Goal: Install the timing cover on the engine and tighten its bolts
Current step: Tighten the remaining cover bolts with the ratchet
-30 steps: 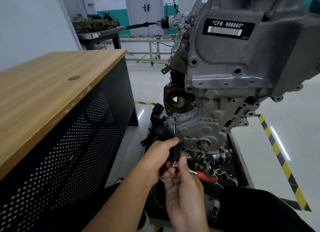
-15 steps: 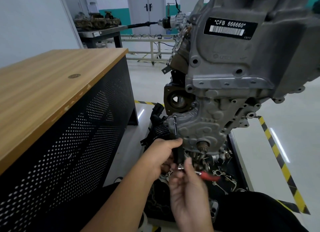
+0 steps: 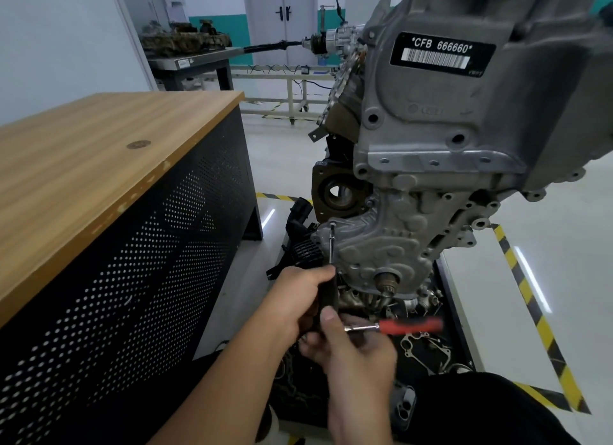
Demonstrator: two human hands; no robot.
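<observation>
The grey cast timing cover [image 3: 394,242] sits against the lower front of the engine [image 3: 464,119], with the crank snout [image 3: 386,280] poking through it. A thin driver shaft [image 3: 332,245] stands upright with its tip at a bolt [image 3: 332,226] on the cover's left edge. My left hand [image 3: 300,300] grips the tool's black handle [image 3: 328,295] below the shaft. Just under it, my right hand [image 3: 351,351] holds the head end of a red-handled ratchet [image 3: 411,325], which sticks out to the right.
A wooden-topped bench with a perforated black front [image 3: 109,245] stands close on the left. Loose gaskets and metal parts [image 3: 421,345] lie on the black stand tray under the engine. Yellow-black floor tape [image 3: 537,325] runs on the right. A far table [image 3: 192,59] holds other parts.
The red ratchet handle has swung out to the right and a little up. My left hand stays on the black handle at the same bolt.
</observation>
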